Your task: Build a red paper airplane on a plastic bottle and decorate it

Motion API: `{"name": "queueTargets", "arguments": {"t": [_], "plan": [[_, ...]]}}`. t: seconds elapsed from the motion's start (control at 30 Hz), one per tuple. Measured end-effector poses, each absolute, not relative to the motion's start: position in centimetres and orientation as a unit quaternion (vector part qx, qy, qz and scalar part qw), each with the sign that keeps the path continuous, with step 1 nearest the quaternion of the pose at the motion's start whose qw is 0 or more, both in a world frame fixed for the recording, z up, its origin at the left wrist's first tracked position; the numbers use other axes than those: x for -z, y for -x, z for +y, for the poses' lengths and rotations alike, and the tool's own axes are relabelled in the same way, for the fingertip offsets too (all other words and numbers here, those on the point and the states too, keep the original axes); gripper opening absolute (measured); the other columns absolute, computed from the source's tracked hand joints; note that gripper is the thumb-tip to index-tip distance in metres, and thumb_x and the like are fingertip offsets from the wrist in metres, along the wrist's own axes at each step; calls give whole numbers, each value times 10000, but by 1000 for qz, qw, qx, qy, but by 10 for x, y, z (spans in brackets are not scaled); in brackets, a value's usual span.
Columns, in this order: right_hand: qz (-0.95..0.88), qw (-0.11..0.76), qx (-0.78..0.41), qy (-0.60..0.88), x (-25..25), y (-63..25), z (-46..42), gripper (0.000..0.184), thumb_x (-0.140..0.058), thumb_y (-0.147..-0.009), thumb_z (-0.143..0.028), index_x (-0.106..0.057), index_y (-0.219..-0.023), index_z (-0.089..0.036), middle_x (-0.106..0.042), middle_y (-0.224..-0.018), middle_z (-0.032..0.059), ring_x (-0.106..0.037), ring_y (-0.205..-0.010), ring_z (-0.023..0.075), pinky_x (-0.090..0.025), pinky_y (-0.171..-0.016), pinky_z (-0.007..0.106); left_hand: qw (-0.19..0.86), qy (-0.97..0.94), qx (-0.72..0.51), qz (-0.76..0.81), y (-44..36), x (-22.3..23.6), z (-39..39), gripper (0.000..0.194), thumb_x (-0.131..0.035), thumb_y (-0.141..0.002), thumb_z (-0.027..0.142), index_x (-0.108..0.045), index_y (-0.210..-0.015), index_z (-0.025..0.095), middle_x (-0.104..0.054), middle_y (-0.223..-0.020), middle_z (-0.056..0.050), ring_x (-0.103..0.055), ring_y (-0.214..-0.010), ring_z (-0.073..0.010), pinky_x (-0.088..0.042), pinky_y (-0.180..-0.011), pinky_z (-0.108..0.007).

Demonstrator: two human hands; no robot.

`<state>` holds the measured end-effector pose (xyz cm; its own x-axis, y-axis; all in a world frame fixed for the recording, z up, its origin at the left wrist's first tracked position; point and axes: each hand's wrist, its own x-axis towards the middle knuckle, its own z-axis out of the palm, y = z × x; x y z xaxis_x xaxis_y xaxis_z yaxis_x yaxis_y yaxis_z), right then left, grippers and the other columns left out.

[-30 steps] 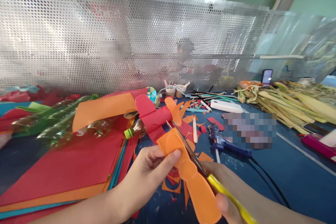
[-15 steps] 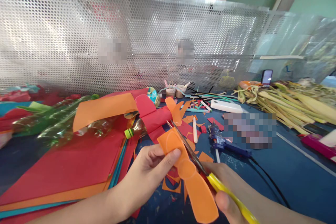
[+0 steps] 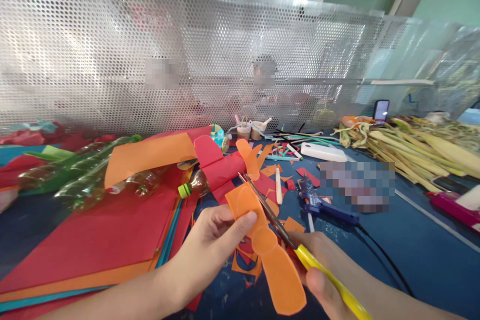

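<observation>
Flat orange propeller-shaped cut-out [image 3: 264, 241] held above the blue table [image 3: 431, 260], toward its near edge.

The left hand [image 3: 221, 237] pinches its upper blade between thumb and fingers; the right hand [image 3: 320, 247] grips yellow-handled metal scissors [image 3: 307, 259] along its right side. Toward the far edge lies a green-capped, red-wrapped plastic bottle [image 3: 198, 184]; right of the scissors, a dark-blue glue gun [image 3: 318, 205].

no text, label, brand, number or sign can be read anywhere; the lit phone screen [image 3: 381, 111] is too small to make out.
</observation>
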<state>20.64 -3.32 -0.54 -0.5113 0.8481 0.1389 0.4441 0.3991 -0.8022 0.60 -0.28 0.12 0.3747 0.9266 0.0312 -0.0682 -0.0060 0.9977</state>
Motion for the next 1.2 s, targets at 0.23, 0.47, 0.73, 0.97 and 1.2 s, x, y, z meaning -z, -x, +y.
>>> {"name": "queueTargets", "arguments": {"t": [0.23,0.47,0.73,0.97,1.2], "plan": [[-792,282,-386,379,-1,-205,-33,650,-242,-861,-734,-581,-811,-182,-573,-713,63,-556,-688,198,-487,-620,290,599,-577,-419,365,-8,-6,-4,265,-667,-782,435,-749,-698,198,-721,-682,-11,-632,-691,-162,-511,-694,-234],[-780,274,-394,401,6,-207,-33,675,-246,-807,-813,-501,-718,-194,-390,-562,-21,-413,-532,131,-423,-512,251,594,-569,-425,378,-5,-4,-3,255,-673,-781,412,-740,-681,188,-717,-689,-7,-602,-656,-137,-497,-667,-214],[-771,269,-409,407,4,-206,-32,635,-301,-781,-819,-450,-701,-206,-345,-580,-29,-352,-523,129,-352,-504,262,599,-570,-424,369,-6,-5,-4,257,-681,-779,388,-727,-617,194,-689,-636,21,-559,-610,-99,-470,-640,-176],[-772,263,-410,408,6,-207,-32,647,-273,-775,-835,-411,-711,-207,-327,-586,-35,-307,-529,120,-269,-481,260,600,-572,-420,369,-6,-6,-3,260,-670,-787,401,-737,-656,187,-710,-675,5,-585,-644,-116,-481,-659,-189],[-761,269,-436,399,-2,-205,-30,658,-280,-783,-833,-373,-671,-192,-325,-567,-51,-293,-513,91,-179,-466,250,587,-571,-431,379,-5,-4,-2,279,-675,-778,431,-730,-656,186,-707,-675,4,-586,-630,-117,-487,-652,-197]]}}
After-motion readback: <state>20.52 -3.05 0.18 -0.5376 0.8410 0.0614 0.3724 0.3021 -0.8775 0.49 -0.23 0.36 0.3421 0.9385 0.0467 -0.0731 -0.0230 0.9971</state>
